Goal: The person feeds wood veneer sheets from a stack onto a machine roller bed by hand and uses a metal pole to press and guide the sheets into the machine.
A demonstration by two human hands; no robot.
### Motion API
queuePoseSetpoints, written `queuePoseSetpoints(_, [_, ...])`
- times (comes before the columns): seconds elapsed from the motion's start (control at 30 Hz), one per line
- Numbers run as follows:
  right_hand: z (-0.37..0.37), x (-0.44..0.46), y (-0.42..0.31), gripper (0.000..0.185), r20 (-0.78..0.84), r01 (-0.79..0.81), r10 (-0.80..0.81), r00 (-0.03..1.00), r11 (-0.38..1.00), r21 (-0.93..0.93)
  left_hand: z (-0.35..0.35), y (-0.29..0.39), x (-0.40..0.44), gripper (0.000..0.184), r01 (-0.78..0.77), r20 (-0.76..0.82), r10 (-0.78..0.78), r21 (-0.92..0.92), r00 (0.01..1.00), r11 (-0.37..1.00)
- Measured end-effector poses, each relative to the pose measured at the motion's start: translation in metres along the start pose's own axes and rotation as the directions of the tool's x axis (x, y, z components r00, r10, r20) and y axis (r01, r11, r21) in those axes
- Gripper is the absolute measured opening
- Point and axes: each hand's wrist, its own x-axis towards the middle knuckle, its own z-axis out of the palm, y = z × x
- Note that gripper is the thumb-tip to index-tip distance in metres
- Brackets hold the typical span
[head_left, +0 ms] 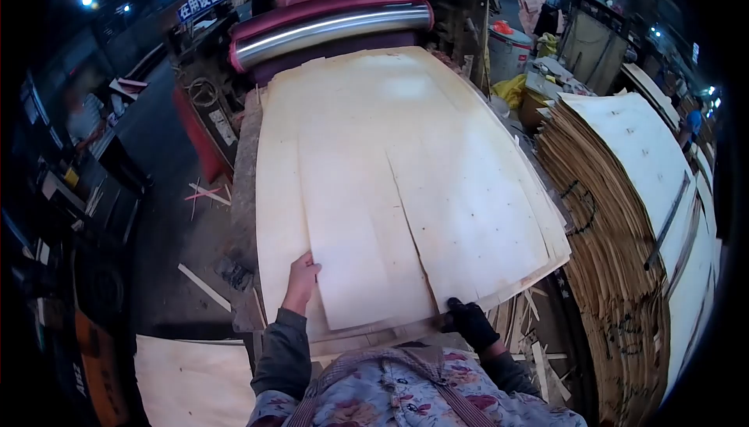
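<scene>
Veneer sheet (355,271), pale cream, thin and oblong, lies flat on top of a broad stack of similar wood sheets (281,216) directly before the person. The bare left hand (303,275) is at its left edge, short of the near corner, fingers bent together and pinching that edge. A long, narrow dark gap (406,216) runs along the sheet's right side, with the stack's pale surface beyond it. The right hand (470,324), in a black glove, is at the near edge of the stack just right of the gap; its thumb lies on top, but the other fingers are hidden, so I cannot tell whether they pinch anything. Beyond the stack's far end sit a shiny silver metal roller (335,33) and, just above it, a magenta roller (328,10). A tall pile of brown-edged boards (608,286) stands to the right.
</scene>
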Motion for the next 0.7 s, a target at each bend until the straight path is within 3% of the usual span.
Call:
queuePoseSetpoints(0.07, [-0.002, -0.006, -0.036, 0.027, 0.105, 0.226, -0.201, 0.974, 0.884, -0.409, -0.007, -0.004, 0.007, 0.034, -0.073, -0.082, 0.082, 0.117, 0.993, 0.991])
queuePoseSetpoints(0.1, [-0.001, -0.007, -0.032, 0.027, 0.097, 0.221, -0.199, 0.975, 0.890, -0.399, -0.010, -0.009, 0.012, 0.034, -0.070, -0.077, 0.081, 0.129, 0.994, 0.989])
queuePoseSetpoints(0.13, [-0.001, -0.006, -0.027, 0.025, 0.081, -0.061, 0.061, 0.995, 0.998, 0.006, -0.011, -0.011, 0.016, 0.039, -0.072, -0.077, 0.086, 0.167, 0.993, 0.983])
queuePoseSetpoints(0.17, [-0.002, -0.003, -0.021, 0.023, 0.174, -0.341, 0.295, 0.940, 0.853, 0.396, -0.012, -0.012, 0.019, 0.044, -0.077, -0.078, 0.094, 0.203, 0.993, 0.976])
queuePoseSetpoints(0.2, [-0.004, -0.001, -0.005, 0.023, 0.176, -0.339, 0.291, 0.940, 0.850, 0.404, -0.012, -0.016, 0.021, 0.044, -0.079, -0.078, 0.097, 0.212, 0.992, 0.974])
queuePoseSetpoints(0.23, [-0.004, -0.001, 0.002, 0.020, 0.109, -0.072, 0.047, 0.993, 0.969, 0.235, -0.004, -0.014, 0.016, 0.046, -0.063, -0.150, 0.108, 0.277, 0.983, 0.959])
queuePoseSetpoints(0.3, [-0.007, -0.003, 0.016, 0.020, 0.087, 0.204, -0.208, 0.974, 0.977, 0.053, -0.001, -0.015, 0.015, 0.048, -0.039, -0.222, 0.123, 0.348, 0.967, 0.937])
queuePoseSetpoints(0.33, [-0.012, -0.010, -0.020, 0.022, 0.092, -0.120, 0.084, 0.992, 0.843, 0.525, -0.002, -0.020, 0.018, 0.050, -0.058, -0.240, 0.141, 0.324, 0.961, 0.944])
queuePoseSetpoints(0.37, [-0.015, -0.014, -0.039, 0.025, 0.235, -0.362, 0.328, 0.915, 0.409, 0.838, -0.003, -0.023, 0.018, 0.052, -0.078, -0.258, 0.159, 0.299, 0.953, 0.951])
queuePoseSetpoints(0.4, [-0.017, -0.011, -0.028, 0.025, 0.238, -0.363, 0.327, 0.915, 0.405, 0.839, -0.005, -0.024, 0.016, 0.052, -0.077, -0.259, 0.160, 0.303, 0.953, 0.950])
queuePoseSetpoints(0.43, [-0.019, -0.006, -0.010, 0.024, 0.113, -0.207, 0.174, 0.978, 0.842, 0.498, -0.010, -0.024, 0.014, 0.054, -0.086, -0.283, 0.264, 0.517, 0.922, 0.852])
queuePoseSetpoints(0.47, [-0.021, -0.004, -0.007, 0.024, 0.100, -0.091, 0.067, 0.993, 0.962, 0.259, -0.017, -0.024, 0.011, 0.055, -0.074, -0.281, 0.371, 0.703, 0.885, 0.707])
queuePoseSetpoints(0.5, [-0.023, -0.001, -0.004, 0.023, 0.087, 0.042, -0.042, 0.995, 0.999, 0.002, -0.024, -0.026, 0.009, 0.055, -0.076, -0.283, 0.378, 0.705, 0.881, 0.705])
queuePoseSetpoints(0.57, [-0.027, -0.001, -0.024, 0.020, 0.112, -0.042, 0.052, 0.992, 0.995, -0.089, -0.046, -0.031, 0.003, 0.055, -0.098, -0.187, 0.587, 0.903, 0.788, 0.419])
queuePoseSetpoints(0.6, [-0.029, -0.001, -0.031, 0.020, 0.120, -0.028, 0.038, 0.992, 0.996, -0.089, -0.057, -0.037, 0.000, 0.054, -0.020, -0.278, 0.563, 0.885, 0.778, 0.464])
queuePoseSetpoints(0.63, [-0.032, -0.002, -0.037, 0.017, 0.112, 0.128, -0.106, 0.988, 0.969, -0.212, -0.062, -0.036, -0.009, 0.054, -0.018, -0.284, 0.573, 0.886, 0.769, 0.464])
queuePoseSetpoints(0.7, [-0.033, -0.003, -0.042, 0.014, 0.140, 0.400, -0.378, 0.915, 0.805, -0.438, -0.068, -0.028, -0.033, 0.056, 0.222, -0.446, 0.471, 0.861, 0.761, 0.457])
